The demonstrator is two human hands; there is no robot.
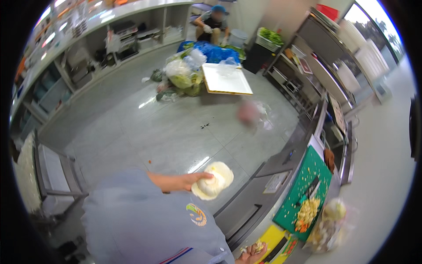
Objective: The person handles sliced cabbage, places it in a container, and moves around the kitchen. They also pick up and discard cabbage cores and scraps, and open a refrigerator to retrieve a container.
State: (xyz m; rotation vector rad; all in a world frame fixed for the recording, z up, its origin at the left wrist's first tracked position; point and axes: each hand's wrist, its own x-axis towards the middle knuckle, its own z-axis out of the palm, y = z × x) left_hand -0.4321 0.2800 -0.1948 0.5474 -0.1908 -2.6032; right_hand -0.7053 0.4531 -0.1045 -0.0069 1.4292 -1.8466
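My left hand (196,180) holds a pale cream, rounded thing (213,180) with a thin, flared rim, out in front of my grey shirt; its exact kind is unclear. Over the yellow cutting board (267,238) at the lower right, my right hand (253,253) has its fingers curled round a clump of pale chopped food (259,246). A knife (275,250) with a dark blade lies beside that hand. The green cutting board (290,194) beyond bears a heap of pale diced pieces (308,211), some orange bits (301,226) and another knife (310,190).
A plastic bag of food (326,231) stands beside the green board. Across the tiled floor, a person (212,26) crouches behind blue plastic (214,52), bagged greens (183,72) and a white tray (227,79). A blurred pinkish thing (248,113) is nearer. Shelving (102,43) lines the left.
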